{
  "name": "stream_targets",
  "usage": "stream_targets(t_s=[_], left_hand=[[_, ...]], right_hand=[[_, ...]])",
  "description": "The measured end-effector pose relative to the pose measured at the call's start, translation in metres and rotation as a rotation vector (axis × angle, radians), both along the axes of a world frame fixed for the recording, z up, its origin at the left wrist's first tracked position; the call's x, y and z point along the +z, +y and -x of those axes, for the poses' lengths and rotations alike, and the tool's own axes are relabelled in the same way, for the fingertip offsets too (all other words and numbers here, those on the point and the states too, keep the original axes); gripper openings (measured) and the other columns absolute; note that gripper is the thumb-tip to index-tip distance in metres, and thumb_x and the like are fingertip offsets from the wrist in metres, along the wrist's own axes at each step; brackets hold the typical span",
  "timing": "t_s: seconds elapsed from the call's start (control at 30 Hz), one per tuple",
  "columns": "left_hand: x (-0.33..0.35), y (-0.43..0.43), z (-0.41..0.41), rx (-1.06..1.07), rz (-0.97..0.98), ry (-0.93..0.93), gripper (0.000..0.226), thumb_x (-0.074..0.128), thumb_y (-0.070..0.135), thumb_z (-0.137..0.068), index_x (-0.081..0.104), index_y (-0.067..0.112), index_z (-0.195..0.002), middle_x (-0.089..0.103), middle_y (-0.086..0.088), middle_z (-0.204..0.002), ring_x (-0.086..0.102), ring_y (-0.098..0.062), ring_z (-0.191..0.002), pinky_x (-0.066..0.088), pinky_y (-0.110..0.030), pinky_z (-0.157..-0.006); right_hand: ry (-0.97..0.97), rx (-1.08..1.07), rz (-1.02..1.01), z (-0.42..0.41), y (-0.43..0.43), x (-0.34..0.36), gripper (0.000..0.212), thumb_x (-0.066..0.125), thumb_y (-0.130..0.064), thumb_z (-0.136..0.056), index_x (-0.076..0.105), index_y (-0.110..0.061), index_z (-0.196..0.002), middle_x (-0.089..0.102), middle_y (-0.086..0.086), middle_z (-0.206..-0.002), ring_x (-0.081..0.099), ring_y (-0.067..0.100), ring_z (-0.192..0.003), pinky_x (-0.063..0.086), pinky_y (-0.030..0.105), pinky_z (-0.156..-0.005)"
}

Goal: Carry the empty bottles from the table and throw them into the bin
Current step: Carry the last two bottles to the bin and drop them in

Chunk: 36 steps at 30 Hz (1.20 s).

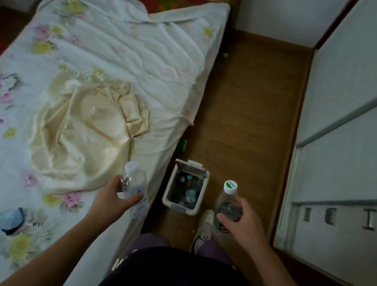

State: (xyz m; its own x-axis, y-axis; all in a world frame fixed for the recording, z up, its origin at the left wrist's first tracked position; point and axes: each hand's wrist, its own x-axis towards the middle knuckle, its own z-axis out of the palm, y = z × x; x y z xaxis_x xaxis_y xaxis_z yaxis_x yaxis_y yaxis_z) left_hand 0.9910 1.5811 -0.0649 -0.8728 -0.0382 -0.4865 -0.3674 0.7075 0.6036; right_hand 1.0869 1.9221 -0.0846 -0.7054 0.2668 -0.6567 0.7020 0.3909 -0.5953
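Note:
My left hand (114, 199) grips a clear plastic bottle with a white cap (134, 181), held over the bed's right edge, left of the bin. My right hand (240, 220) holds a clear bottle with a green-and-white cap (228, 197), just right of the bin. The small white bin (203, 189) stands on the wooden floor between both hands, its lid flipped up at the far side. Several bottles lie inside it.
A bed (112, 53) with a floral sheet and a cream satin cloth (79, 131) fills the left. A white wardrobe with sliding doors (360, 134) lines the right. A narrow wooden floor strip (250, 98) runs between them. My white shoe (205, 226) stands near the bin.

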Motion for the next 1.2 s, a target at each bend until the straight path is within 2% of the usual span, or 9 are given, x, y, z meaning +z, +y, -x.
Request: stream_targets(t_s=[0.07, 0.2, 0.37, 0.53, 0.67, 0.8, 0.97, 1.07, 1.2], left_hand=[[-0.001, 0.007, 0.01, 0.04, -0.008, 0.002, 0.068, 0.081, 0.054, -0.065, 0.064, 0.021, -0.122, 0.074, 0.005, -0.11, 0.069, -0.014, -0.105, 0.056, -0.04, -0.094], [-0.004, 0.013, 0.025, 0.057, -0.019, -0.027, 0.066, 0.076, 0.06, -0.062, 0.062, 0.027, -0.117, 0.073, 0.009, -0.11, 0.068, -0.009, -0.104, 0.057, -0.041, -0.092], [-0.018, 0.016, 0.047, 0.019, -0.029, -0.064, 0.048, 0.082, 0.045, -0.071, 0.059, 0.034, -0.111, 0.072, 0.01, -0.107, 0.067, -0.008, -0.103, 0.058, -0.042, -0.089], [-0.061, 0.007, 0.073, -0.086, -0.015, -0.146, 0.065, 0.075, 0.06, -0.064, 0.06, 0.028, -0.118, 0.071, 0.011, -0.111, 0.067, -0.009, -0.104, 0.058, -0.04, -0.089], [-0.108, 0.01, 0.084, -0.19, 0.006, -0.22, 0.063, 0.078, 0.056, -0.07, 0.058, 0.027, -0.122, 0.069, 0.01, -0.112, 0.066, -0.013, -0.102, 0.053, -0.03, -0.083], [-0.168, 0.023, 0.086, -0.248, -0.039, -0.232, 0.06, 0.078, 0.053, -0.075, 0.054, 0.03, -0.125, 0.066, 0.012, -0.114, 0.064, -0.009, -0.102, 0.05, -0.024, -0.081], [-0.248, 0.043, 0.086, -0.143, -0.171, -0.157, 0.058, 0.083, 0.039, -0.077, 0.053, 0.034, -0.126, 0.061, 0.02, -0.114, 0.061, -0.003, -0.105, 0.047, -0.018, -0.085], [-0.296, 0.047, 0.078, -0.101, -0.215, -0.115, 0.06, 0.083, 0.035, -0.078, 0.055, 0.028, -0.13, 0.066, 0.017, -0.12, 0.062, -0.002, -0.111, 0.052, -0.02, -0.091], [-0.347, 0.048, 0.063, -0.112, -0.201, -0.103, 0.065, 0.081, 0.042, -0.077, 0.051, 0.029, -0.134, 0.067, 0.013, -0.125, 0.063, -0.005, -0.114, 0.055, -0.029, -0.095]], right_hand=[[-0.019, 0.093, 0.011, 0.033, 0.001, -0.006, 0.063, 0.078, -0.049, -0.077, 0.051, -0.031, -0.13, 0.056, -0.019, -0.114, 0.055, 0.007, -0.104, 0.048, 0.03, -0.08], [-0.035, 0.182, 0.025, 0.081, -0.005, -0.015, 0.065, 0.078, -0.047, -0.077, 0.05, -0.03, -0.132, 0.056, -0.017, -0.115, 0.055, 0.008, -0.105, 0.047, 0.03, -0.079], [-0.052, 0.268, 0.0, 0.114, -0.023, -0.026, 0.061, 0.078, -0.046, -0.077, 0.051, -0.031, -0.13, 0.058, -0.016, -0.119, 0.057, 0.009, -0.11, 0.052, 0.035, -0.089], [-0.082, 0.317, -0.023, 0.127, -0.041, -0.052, 0.067, 0.078, -0.047, -0.077, 0.048, -0.031, -0.134, 0.058, -0.013, -0.124, 0.056, 0.007, -0.111, 0.05, 0.029, -0.085], [-0.1, 0.352, -0.026, 0.128, -0.051, -0.085, 0.07, 0.077, -0.047, -0.076, 0.046, -0.031, -0.137, 0.057, -0.011, -0.131, 0.056, 0.007, -0.114, 0.049, 0.026, -0.085], [-0.079, 0.258, -0.028, 0.129, -0.062, -0.138, 0.069, 0.077, -0.044, -0.079, 0.046, -0.029, -0.139, 0.056, -0.011, -0.133, 0.055, 0.008, -0.118, 0.048, 0.027, -0.087], [-0.045, 0.097, -0.021, 0.122, -0.082, -0.229, 0.073, 0.077, -0.045, -0.08, 0.043, -0.031, -0.143, 0.053, -0.01, -0.138, 0.049, 0.008, -0.123, 0.046, 0.035, -0.097], [-0.029, 0.04, -0.011, 0.121, -0.091, -0.28, 0.063, 0.078, -0.046, -0.079, 0.049, -0.033, -0.132, 0.057, -0.015, -0.124, 0.053, 0.007, -0.117, 0.049, 0.037, -0.097], [-0.015, 0.028, 0.019, 0.119, -0.099, -0.331, 0.061, 0.08, -0.04, -0.078, 0.051, -0.035, -0.131, 0.054, -0.022, -0.115, 0.051, 0.0, -0.11, 0.047, 0.03, -0.094]])
